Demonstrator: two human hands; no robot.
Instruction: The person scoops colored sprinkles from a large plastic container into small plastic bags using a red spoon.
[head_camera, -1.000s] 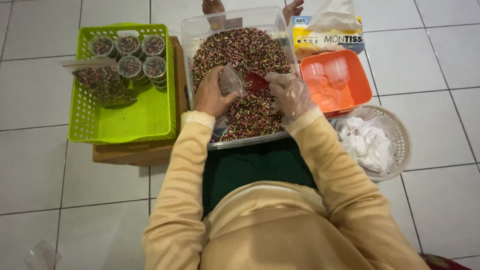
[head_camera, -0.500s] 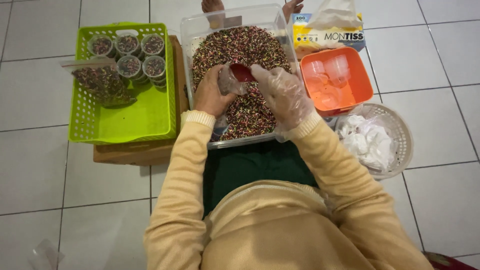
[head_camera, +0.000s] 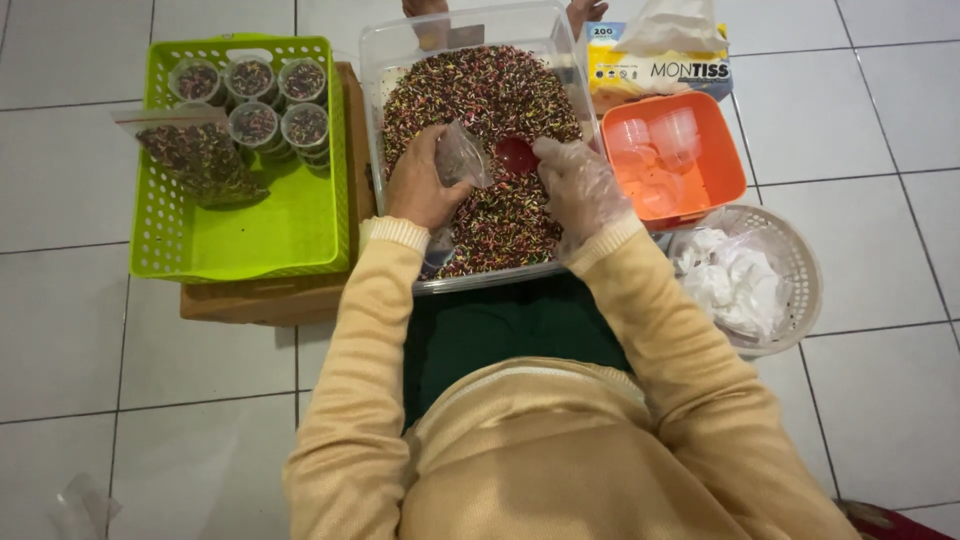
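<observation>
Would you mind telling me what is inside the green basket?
The green basket holds small lidded cups of sprinkles at the back and a filled clear bag leaning beside them. Whatever lies under the bag and cups is covered.

Both arms are reaching forward, bent at the elbows and wrapped in tan sleeves with the cuffs sitting at the wrists. The left hand (head_camera: 420, 185) is bare, its fingers curling inward in a pinch. The right hand (head_camera: 580, 185) is wearing a thin clear glove — fingers are closing together, pointing toward the left hand.
</observation>
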